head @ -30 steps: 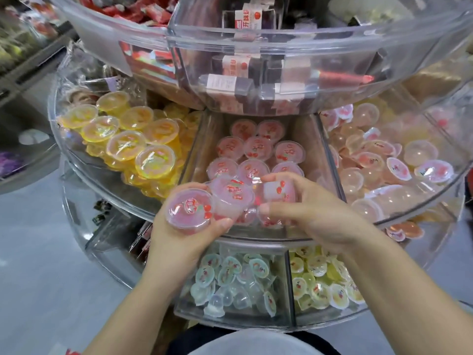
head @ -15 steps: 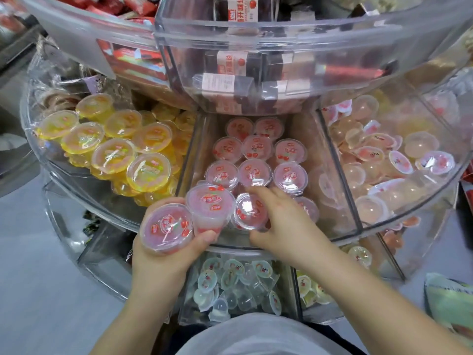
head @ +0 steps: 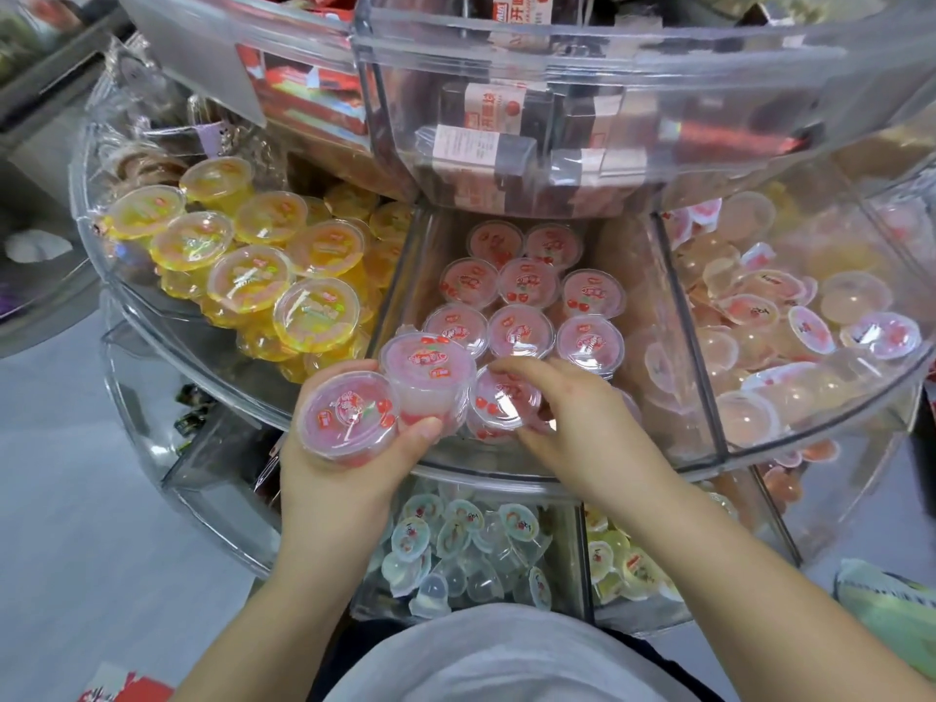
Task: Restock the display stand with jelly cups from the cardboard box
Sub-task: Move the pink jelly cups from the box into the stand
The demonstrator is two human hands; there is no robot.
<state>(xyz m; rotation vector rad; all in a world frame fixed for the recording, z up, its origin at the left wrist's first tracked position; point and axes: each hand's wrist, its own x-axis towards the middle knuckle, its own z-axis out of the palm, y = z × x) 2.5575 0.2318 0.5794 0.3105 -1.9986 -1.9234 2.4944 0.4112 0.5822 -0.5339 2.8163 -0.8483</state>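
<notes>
At the stand's (head: 486, 478) front rim, the left hand (head: 329, 478) grips two pink cups (head: 349, 415), one behind the other. Just right of them, the right hand (head: 572, 428) pinches a third cup (head: 499, 405) with curled fingers inside the middle bin. Behind it sit rows of pink cups (head: 521, 309); yellow cups (head: 253, 255) fill the bin to their left.

Restocking pink jelly cups, middle bin of the display stand (head: 506, 478)

Left hand (head: 334, 473) gripping two cups (head: 349, 415), right hand (head: 572, 423) pinching another cup (head: 499, 402) near the bin's front edge.

Glossy clear plastic stand (head: 506, 478); shiny film-lidded cups (head: 521, 330).
</notes>
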